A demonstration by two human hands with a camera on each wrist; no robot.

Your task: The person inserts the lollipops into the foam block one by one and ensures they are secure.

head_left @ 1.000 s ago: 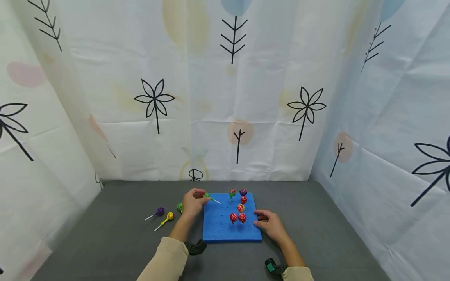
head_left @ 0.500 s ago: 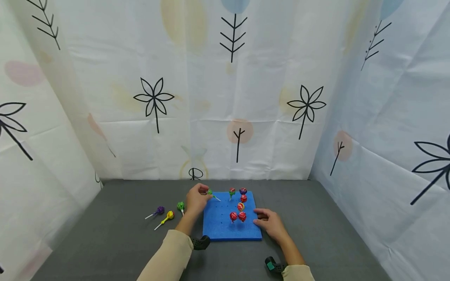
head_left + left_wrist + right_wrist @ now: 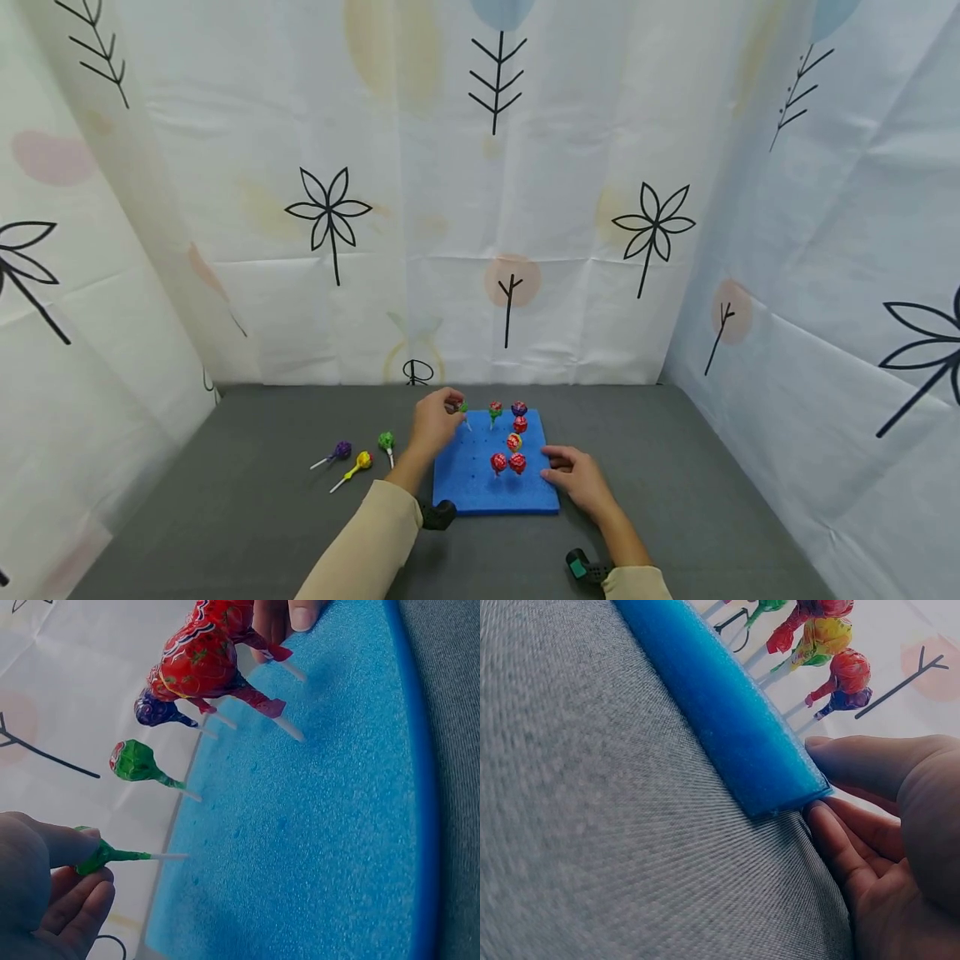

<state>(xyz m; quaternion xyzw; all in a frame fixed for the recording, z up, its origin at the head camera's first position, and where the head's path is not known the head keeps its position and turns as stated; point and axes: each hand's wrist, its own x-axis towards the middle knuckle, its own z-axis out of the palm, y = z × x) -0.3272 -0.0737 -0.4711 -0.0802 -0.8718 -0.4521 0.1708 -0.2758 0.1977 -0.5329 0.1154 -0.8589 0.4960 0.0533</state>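
Observation:
My left hand (image 3: 438, 421) pinches a green lollipop (image 3: 94, 855) by its wrapped head, over the far left corner of a blue foam board (image 3: 465, 487). Its white stick points down at the board; whether the tip is in the foam cannot be told. Several lollipops stand upright in the board, among them a red-and-green one (image 3: 495, 411), a purple one (image 3: 519, 408) and red ones (image 3: 498, 463). At the right edge, my right hand (image 3: 581, 479) holds the board between thumb and fingers, as the right wrist view shows.
Left of the board, a purple lollipop (image 3: 342, 451), a yellow lollipop (image 3: 363, 461) and another green lollipop (image 3: 386, 442) lie on the grey table (image 3: 262, 517). Small holes dot the board's left half. A patterned white curtain (image 3: 450, 208) hangs behind the table.
My left hand has moved right and away from me with the green lollipop, whose stick has turned from slanting to more upright. The right hand keeps its place on the board.

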